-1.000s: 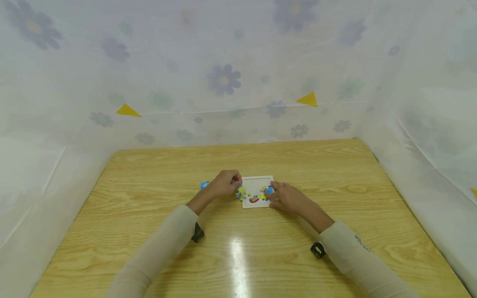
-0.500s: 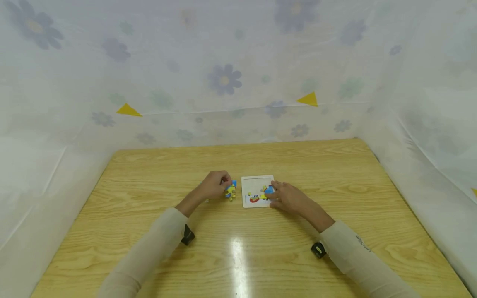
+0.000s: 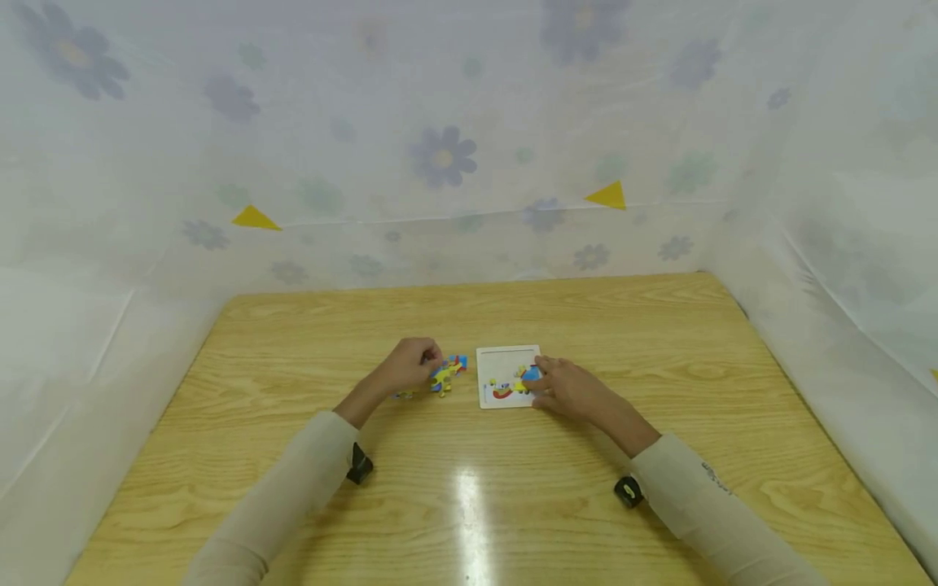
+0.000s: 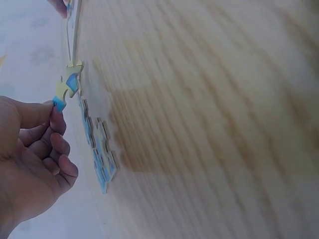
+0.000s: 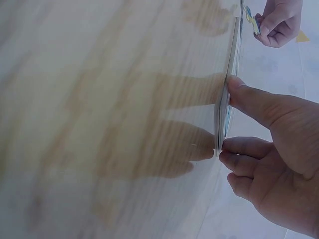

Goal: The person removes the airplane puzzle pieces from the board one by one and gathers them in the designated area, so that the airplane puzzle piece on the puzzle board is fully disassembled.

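Observation:
My left hand (image 3: 410, 364) is over the loose puzzle pieces left of the board. In the left wrist view, its thumb and index finger pinch a yellow and blue jigsaw piece (image 4: 62, 89), the other fingers loosely bent. More jigsaw pieces (image 4: 101, 149) lie flat on the table beneath and beside it. My right hand (image 3: 575, 391) rests on the right side of the white-framed puzzle board (image 3: 506, 364), thumb at the near edge and fingers extended over the right edge. Several fitted pieces with a red, yellow and blue picture (image 3: 501, 391) sit along the board's lower part; the fingers partly cover them.
A wood-grain table (image 3: 469, 456) bears everything. A pale flowered curtain (image 3: 440, 155) closes off the back and both sides, with yellow triangles (image 3: 606, 196) on it. Dark wrist devices (image 3: 359, 464) hang under both sleeves.
My left hand has moved left, away from the board, with pieces showing at its fingers. Blue and red pieces now show between it and the board. The right hand stays put.

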`<state>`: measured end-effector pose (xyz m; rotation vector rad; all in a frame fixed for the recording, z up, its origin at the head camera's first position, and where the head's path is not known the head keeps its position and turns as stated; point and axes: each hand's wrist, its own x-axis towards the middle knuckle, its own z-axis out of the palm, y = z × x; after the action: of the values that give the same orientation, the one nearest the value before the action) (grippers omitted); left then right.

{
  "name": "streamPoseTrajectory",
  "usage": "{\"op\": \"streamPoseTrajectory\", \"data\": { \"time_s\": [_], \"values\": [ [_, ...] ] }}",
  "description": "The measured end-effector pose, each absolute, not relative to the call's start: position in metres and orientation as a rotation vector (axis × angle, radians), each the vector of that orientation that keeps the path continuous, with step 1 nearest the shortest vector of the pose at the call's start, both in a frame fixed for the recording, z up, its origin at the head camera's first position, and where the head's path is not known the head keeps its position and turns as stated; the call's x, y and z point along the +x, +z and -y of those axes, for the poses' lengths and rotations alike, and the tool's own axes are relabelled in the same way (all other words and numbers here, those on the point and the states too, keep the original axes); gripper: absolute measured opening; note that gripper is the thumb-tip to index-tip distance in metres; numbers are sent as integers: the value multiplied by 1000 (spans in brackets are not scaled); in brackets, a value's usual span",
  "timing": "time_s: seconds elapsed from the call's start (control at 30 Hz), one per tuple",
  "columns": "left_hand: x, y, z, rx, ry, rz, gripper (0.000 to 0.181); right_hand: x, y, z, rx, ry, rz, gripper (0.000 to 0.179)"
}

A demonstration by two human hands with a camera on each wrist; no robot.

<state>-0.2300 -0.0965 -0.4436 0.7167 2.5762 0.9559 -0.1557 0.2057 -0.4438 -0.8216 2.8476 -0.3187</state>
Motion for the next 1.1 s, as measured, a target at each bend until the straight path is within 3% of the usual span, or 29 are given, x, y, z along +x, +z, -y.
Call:
{"op": "streamPoseTrajectory", "data": {
  "time_s": [1.1],
  "values": [
    [-230,-453,102,679,782,-2683,9,-157,-444,-205,-818,-331,-2834,40]
  ]
}}
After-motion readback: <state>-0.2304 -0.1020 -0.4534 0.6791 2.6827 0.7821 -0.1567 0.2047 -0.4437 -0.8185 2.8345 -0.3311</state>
